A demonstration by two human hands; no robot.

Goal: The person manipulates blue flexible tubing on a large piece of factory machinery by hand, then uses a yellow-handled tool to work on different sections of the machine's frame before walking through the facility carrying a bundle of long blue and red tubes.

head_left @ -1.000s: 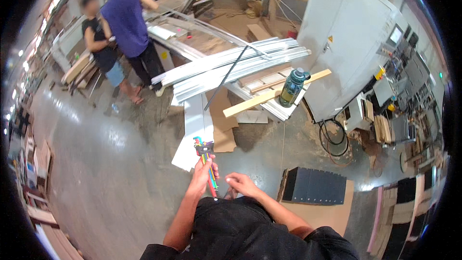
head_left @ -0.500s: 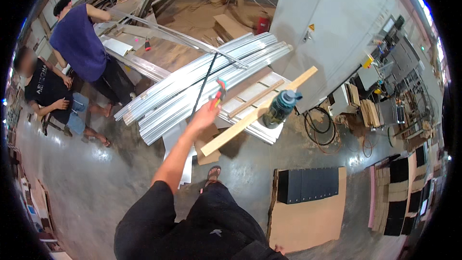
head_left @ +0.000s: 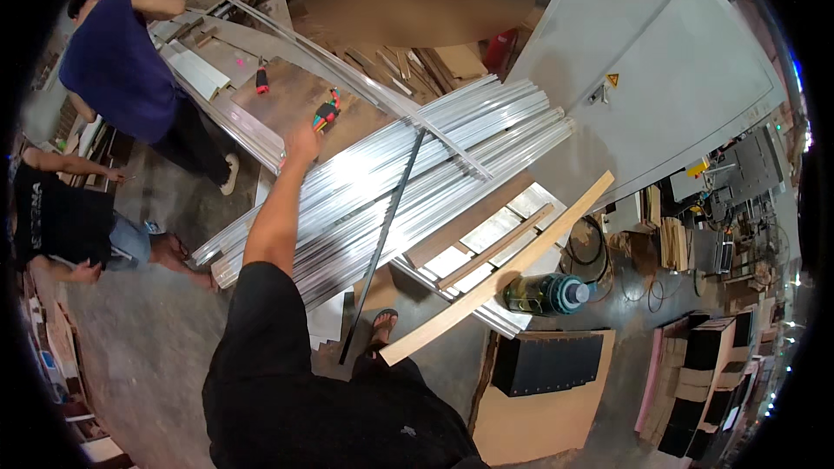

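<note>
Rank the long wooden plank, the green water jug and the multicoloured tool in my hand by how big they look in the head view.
1. Wooden plank, clearly longest.
2. Green water jug.
3. Multicoloured tool, held in the left hand; it lies farther away, so it may look smaller than it is.

The left hand [head_left: 302, 142] is seen from behind, so its fingers and grip on the coloured tool [head_left: 326, 113] are hidden; the tool is too small to identify. The right hand is out of sight, its arm lost below the dark shirt [head_left: 330, 391]. The far ends of the metal strips [head_left: 391, 182] vanish under the left arm and a wooden plank [head_left: 495, 269]. A small red object [head_left: 261, 80] on the tabletop [head_left: 287, 91] is too tiny to tell. The crouching person [head_left: 61, 217] is cut by the frame's rim.
</note>
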